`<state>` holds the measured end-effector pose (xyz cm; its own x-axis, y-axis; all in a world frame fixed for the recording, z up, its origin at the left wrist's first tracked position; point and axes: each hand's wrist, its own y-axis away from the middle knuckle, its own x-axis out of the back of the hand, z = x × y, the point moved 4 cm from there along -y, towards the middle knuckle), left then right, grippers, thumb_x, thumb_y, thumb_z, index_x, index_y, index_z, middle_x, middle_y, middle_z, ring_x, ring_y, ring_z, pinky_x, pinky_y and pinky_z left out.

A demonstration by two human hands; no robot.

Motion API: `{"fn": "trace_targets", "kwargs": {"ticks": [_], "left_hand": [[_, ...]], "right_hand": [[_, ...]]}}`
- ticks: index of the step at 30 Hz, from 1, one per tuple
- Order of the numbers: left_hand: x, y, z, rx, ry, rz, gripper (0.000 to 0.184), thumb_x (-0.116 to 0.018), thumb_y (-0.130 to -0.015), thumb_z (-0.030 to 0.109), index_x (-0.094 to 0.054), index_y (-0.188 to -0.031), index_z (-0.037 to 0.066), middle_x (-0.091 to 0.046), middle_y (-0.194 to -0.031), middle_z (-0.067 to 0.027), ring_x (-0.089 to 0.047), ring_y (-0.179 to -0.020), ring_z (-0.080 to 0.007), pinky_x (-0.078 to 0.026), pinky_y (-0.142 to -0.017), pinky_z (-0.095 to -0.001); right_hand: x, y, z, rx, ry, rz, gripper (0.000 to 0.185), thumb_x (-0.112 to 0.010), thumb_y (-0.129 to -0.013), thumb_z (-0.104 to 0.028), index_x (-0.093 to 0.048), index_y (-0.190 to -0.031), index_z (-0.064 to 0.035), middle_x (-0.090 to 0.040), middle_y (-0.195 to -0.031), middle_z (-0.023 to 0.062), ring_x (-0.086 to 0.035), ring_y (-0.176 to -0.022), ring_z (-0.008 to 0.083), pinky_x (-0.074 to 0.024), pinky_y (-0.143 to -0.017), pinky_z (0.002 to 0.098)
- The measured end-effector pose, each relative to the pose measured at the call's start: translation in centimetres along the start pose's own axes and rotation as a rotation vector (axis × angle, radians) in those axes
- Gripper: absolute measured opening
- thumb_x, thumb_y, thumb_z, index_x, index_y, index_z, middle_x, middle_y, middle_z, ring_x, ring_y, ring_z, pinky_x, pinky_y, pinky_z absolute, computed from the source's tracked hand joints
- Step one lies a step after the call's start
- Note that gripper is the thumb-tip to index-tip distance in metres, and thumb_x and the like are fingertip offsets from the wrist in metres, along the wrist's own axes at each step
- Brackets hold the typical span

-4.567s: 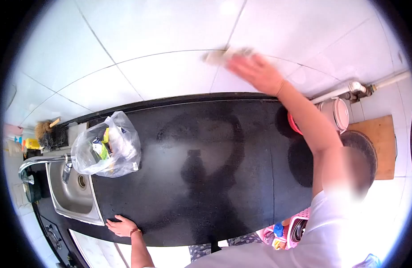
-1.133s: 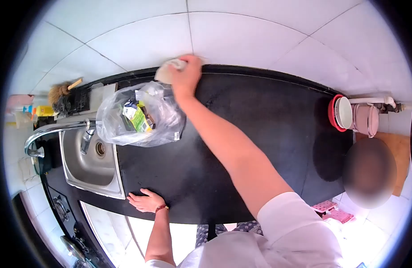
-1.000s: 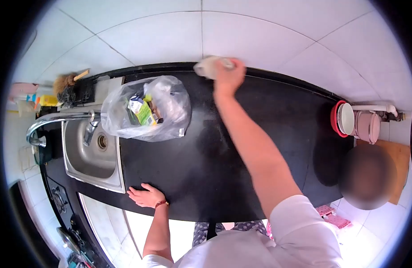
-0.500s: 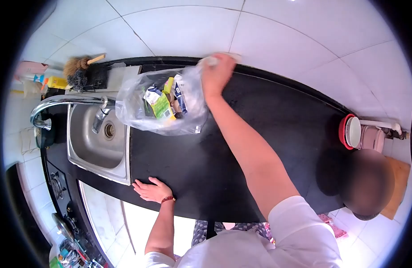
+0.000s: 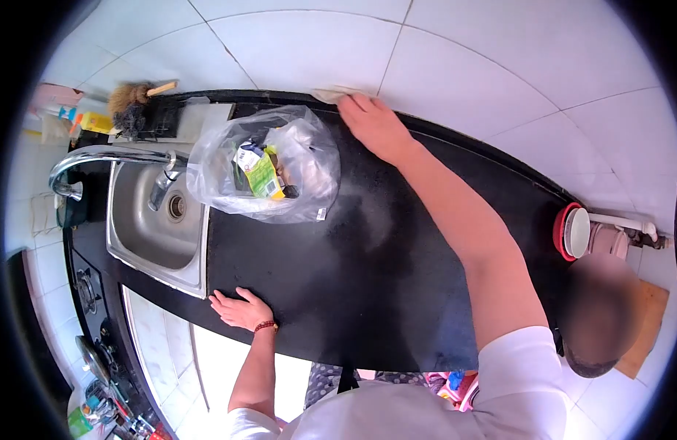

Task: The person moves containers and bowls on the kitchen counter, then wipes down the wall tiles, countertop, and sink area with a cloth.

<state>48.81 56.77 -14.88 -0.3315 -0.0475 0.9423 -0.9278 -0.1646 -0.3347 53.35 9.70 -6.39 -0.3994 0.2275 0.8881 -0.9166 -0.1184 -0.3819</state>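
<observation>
At the back edge of the black countertop (image 5: 302,271), my right hand (image 5: 375,126) presses a pale cloth (image 5: 337,95) against the ledge where the counter meets the tiled wall (image 5: 309,51). Its fingers are bent over the cloth, which shows at their left. My left hand (image 5: 239,310) lies flat on the front edge of the counter, fingers spread and holding nothing, near the corner of the sink. A clear plastic bag (image 5: 316,183) with printed packets (image 5: 259,174) inside stands between the sink and my right arm.
At the left are a steel sink (image 5: 151,235) with a curved faucet (image 5: 111,152), a brush (image 5: 129,97), a yellow bottle (image 5: 96,122) and a stove (image 5: 87,293). Red and white bowls (image 5: 577,232), a pink container (image 5: 609,240) and a wooden board (image 5: 646,323) are at the right.
My right hand has come down from the wall tiles to the counter's back ledge, and lately shifted slightly right with the cloth. My left hand stays on the front edge. The view has shifted.
</observation>
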Motion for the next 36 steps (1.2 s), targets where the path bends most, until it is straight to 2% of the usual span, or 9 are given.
{"fn": "trace_targets", "kwargs": {"ticks": [8, 11, 14, 18, 20, 25, 28, 33, 36], "left_hand": [[-0.1, 0.0, 0.0, 0.053, 0.053, -0.086, 0.062, -0.046, -0.101, 0.038, -0.035, -0.151, 0.004, -0.031, -0.160, -0.0145, -0.027, -0.148, -0.0324, -0.023, -0.118, -0.0519], [0.0, -0.1, 0.0, 0.071, 0.051, -0.109, 0.063, -0.046, -0.101, 0.039, -0.034, -0.152, 0.004, -0.029, -0.161, -0.0144, -0.026, -0.149, -0.0327, -0.022, -0.118, -0.0526], [0.0, -0.1, -0.2, 0.076, 0.048, -0.126, 0.063, -0.045, -0.102, 0.040, -0.033, -0.153, 0.005, -0.028, -0.162, -0.0138, -0.025, -0.149, -0.0327, -0.021, -0.119, -0.0528], [0.0, -0.1, 0.1, 0.084, 0.042, -0.140, 0.064, -0.045, -0.102, 0.040, -0.031, -0.153, 0.005, -0.028, -0.162, -0.0131, -0.024, -0.150, -0.0325, -0.020, -0.119, -0.0527], [-0.2, -0.1, 0.0, 0.080, 0.046, -0.127, 0.064, -0.045, -0.102, 0.040, -0.032, -0.153, 0.005, -0.028, -0.162, -0.0129, -0.024, -0.150, -0.0318, -0.020, -0.120, -0.0524], [-0.6, 0.1, -0.2, 0.055, 0.026, -0.082, 0.063, -0.045, -0.101, 0.040, -0.035, -0.152, 0.005, -0.031, -0.161, -0.0123, -0.027, -0.148, -0.0314, -0.023, -0.119, -0.0515], [-0.5, 0.1, -0.3, 0.051, 0.036, -0.061, 0.061, -0.046, -0.101, 0.039, -0.036, -0.151, 0.005, -0.032, -0.160, -0.0118, -0.029, -0.147, -0.0312, -0.024, -0.118, -0.0511], [-0.4, -0.1, -0.1, 0.063, 0.015, -0.068, 0.061, -0.047, -0.101, 0.039, -0.037, -0.151, 0.005, -0.033, -0.159, -0.0119, -0.030, -0.147, -0.0307, -0.025, -0.118, -0.0505], [-0.3, 0.1, -0.3, 0.067, 0.003, -0.071, 0.061, -0.047, -0.101, 0.039, -0.037, -0.151, 0.006, -0.034, -0.159, -0.0122, -0.031, -0.147, -0.0308, -0.025, -0.118, -0.0503]], "right_hand": [[2.7, 5.8, 2.8, -0.340, -0.236, -0.109, 0.046, -0.062, -0.080, -0.005, -0.058, -0.126, -0.0025, -0.058, -0.124, 0.0077, -0.053, -0.119, 0.0285, -0.0514, -0.095, 0.0390], [5.8, 10.4, 5.6, -0.688, -0.566, -0.008, 0.051, -0.056, -0.073, 0.008, -0.067, -0.118, -0.0125, -0.065, -0.125, 0.0123, -0.057, -0.117, 0.0344, -0.0480, -0.101, 0.0410], [9.8, 17.5, 5.8, -0.866, -0.392, 0.088, 0.052, -0.059, -0.074, 0.003, -0.066, -0.122, -0.0140, -0.064, -0.120, 0.0112, -0.058, -0.115, 0.0337, -0.0476, -0.100, 0.0406], [2.2, 26.3, 4.2, -0.973, -0.145, 0.212, 0.050, -0.059, -0.077, -0.003, -0.061, -0.127, -0.0015, -0.059, -0.130, 0.0225, -0.055, -0.121, 0.0415, -0.0447, -0.104, 0.0462], [0.4, 23.1, 2.8, -1.080, -0.175, 0.167, 0.045, -0.059, -0.081, -0.006, -0.059, -0.125, 0.0019, -0.056, -0.134, 0.0267, -0.054, -0.123, 0.0441, -0.0423, -0.105, 0.0493], [1.2, 14.7, -1.5, -0.877, -0.298, 0.130, 0.063, -0.078, -0.078, -0.033, -0.056, -0.127, 0.0003, -0.053, -0.135, 0.0250, -0.052, -0.123, 0.0435, -0.0430, -0.102, 0.0494], [0.9, 12.2, -5.4, -0.666, -0.514, 0.076, 0.053, -0.075, -0.071, -0.011, -0.058, -0.121, -0.0048, -0.054, -0.134, 0.0187, -0.051, -0.125, 0.0397, -0.0424, -0.102, 0.0485], [0.5, 8.0, -5.1, -0.328, -0.833, -0.089, 0.047, -0.067, -0.073, -0.001, -0.062, -0.119, -0.0101, -0.057, -0.132, 0.0139, -0.054, -0.120, 0.0379, -0.0431, -0.104, 0.0463], [0.2, 2.9, -2.1, -0.298, -0.833, 0.113, 0.047, -0.064, -0.075, 0.001, -0.061, -0.122, -0.0060, -0.057, -0.132, 0.0169, -0.055, -0.120, 0.0382, -0.0435, -0.105, 0.0454]]}}
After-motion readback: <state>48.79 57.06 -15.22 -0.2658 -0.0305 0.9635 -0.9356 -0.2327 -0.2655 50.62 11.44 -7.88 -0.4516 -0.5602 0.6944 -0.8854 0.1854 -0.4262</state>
